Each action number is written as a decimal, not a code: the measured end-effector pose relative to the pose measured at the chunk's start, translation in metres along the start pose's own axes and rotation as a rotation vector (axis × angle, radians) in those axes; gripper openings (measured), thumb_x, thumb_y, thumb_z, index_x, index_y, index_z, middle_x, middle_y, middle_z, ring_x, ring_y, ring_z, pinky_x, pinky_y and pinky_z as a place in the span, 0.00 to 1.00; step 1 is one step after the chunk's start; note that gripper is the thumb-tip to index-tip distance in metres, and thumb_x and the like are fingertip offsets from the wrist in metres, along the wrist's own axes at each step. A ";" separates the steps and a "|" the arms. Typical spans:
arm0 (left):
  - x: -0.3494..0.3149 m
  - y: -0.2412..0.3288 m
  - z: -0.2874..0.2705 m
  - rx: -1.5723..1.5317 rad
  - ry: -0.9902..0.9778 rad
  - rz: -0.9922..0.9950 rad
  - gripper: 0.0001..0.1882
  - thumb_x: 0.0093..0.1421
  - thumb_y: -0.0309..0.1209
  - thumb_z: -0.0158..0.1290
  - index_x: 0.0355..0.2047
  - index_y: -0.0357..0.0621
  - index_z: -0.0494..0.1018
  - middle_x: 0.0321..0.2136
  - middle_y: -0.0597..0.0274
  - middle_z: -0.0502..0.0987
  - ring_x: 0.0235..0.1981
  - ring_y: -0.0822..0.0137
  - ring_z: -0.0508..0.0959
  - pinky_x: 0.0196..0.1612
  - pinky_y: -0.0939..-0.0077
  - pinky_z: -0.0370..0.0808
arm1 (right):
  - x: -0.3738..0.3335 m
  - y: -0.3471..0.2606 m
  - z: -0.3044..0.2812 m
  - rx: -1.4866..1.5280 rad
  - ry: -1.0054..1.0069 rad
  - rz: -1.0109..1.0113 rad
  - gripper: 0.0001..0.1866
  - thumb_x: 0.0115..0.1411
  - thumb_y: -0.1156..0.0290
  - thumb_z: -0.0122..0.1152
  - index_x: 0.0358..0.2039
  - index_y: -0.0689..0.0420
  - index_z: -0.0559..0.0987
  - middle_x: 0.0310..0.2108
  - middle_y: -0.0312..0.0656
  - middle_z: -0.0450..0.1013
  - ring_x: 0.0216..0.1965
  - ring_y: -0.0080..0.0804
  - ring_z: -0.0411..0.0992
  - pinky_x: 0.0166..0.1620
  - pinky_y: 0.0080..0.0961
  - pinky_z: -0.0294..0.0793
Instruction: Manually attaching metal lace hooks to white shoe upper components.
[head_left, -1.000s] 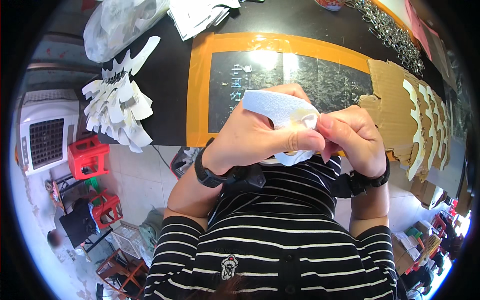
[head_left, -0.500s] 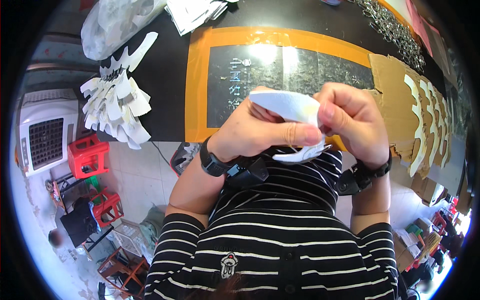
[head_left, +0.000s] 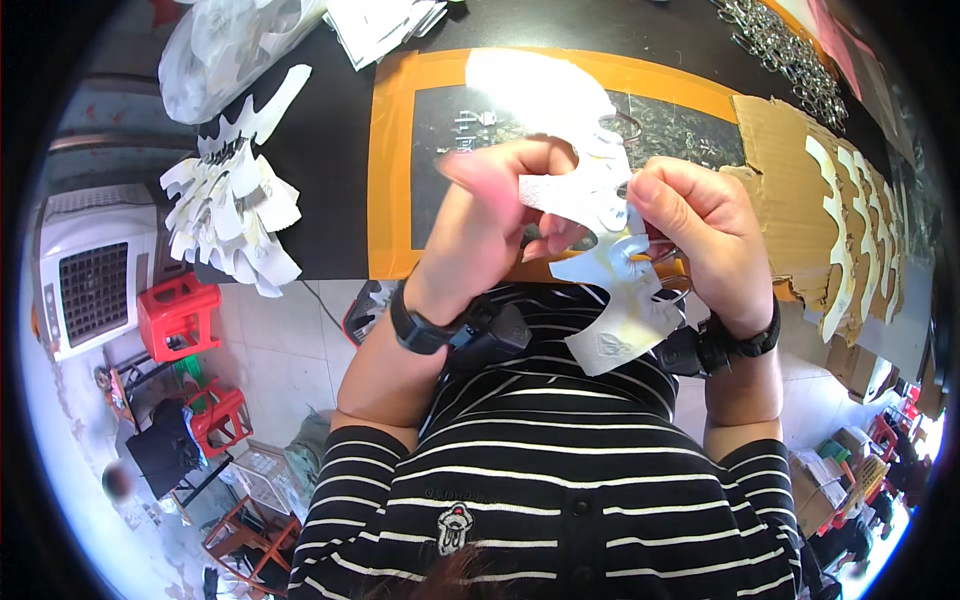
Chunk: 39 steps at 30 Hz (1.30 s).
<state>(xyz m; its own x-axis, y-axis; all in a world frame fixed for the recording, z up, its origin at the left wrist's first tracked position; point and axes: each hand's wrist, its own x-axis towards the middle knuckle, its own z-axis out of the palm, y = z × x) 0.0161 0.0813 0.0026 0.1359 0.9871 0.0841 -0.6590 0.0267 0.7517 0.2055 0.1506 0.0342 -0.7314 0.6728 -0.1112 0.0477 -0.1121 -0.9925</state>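
Above the near edge of the table hangs a white, curved, strap-like cut piece, with scalloped sides, yellowish patches and metal rings on it. My right hand pinches its middle between thumb and forefinger, beside a ring. My left hand is on the other side; its thumb stands away, blurred, while the fingers curl behind the piece. One broad end of the white piece reaches up over the table and shines in the light. Whether it is one piece or several joined, I cannot tell.
A heap of similar white pieces lies at the table's left. Several more lie on a cardboard sheet at right. Beyond it is a pile of metal rings. A plastic bag and white sheets are at the far left.
The white piece has unfolded and spread out, showing its rings. My left thumb has lifted off it, and my left hand has turned. My right hand keeps its pinch.
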 end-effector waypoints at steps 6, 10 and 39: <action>-0.009 -0.001 0.017 0.148 0.120 -0.049 0.14 0.61 0.39 0.62 0.30 0.39 0.76 0.21 0.73 0.71 0.19 0.83 0.65 0.20 0.87 0.57 | -0.002 -0.006 0.008 0.241 -0.004 0.132 0.14 0.66 0.59 0.59 0.29 0.57 0.78 0.22 0.27 0.70 0.21 0.10 0.63 0.22 0.09 0.58; -0.008 -0.006 0.022 0.066 0.154 -0.089 0.14 0.64 0.38 0.58 0.30 0.39 0.76 0.19 0.73 0.69 0.17 0.83 0.62 0.19 0.85 0.55 | 0.000 -0.004 0.008 0.447 -0.016 0.194 0.12 0.65 0.60 0.60 0.29 0.55 0.76 0.21 0.27 0.67 0.19 0.09 0.61 0.19 0.08 0.55; -0.023 -0.034 0.016 0.023 0.275 0.130 0.25 0.61 0.52 0.58 0.37 0.37 0.77 0.27 0.71 0.77 0.27 0.79 0.72 0.30 0.83 0.68 | -0.007 -0.012 0.014 -0.046 0.036 0.072 0.18 0.67 0.59 0.56 0.27 0.60 0.80 0.20 0.27 0.69 0.23 0.12 0.63 0.27 0.13 0.60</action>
<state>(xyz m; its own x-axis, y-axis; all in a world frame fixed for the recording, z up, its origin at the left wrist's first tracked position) 0.0468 0.0554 -0.0144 -0.1554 0.9879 0.0028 -0.6402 -0.1029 0.7613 0.2001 0.1368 0.0471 -0.7002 0.6900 -0.1833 0.1315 -0.1277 -0.9831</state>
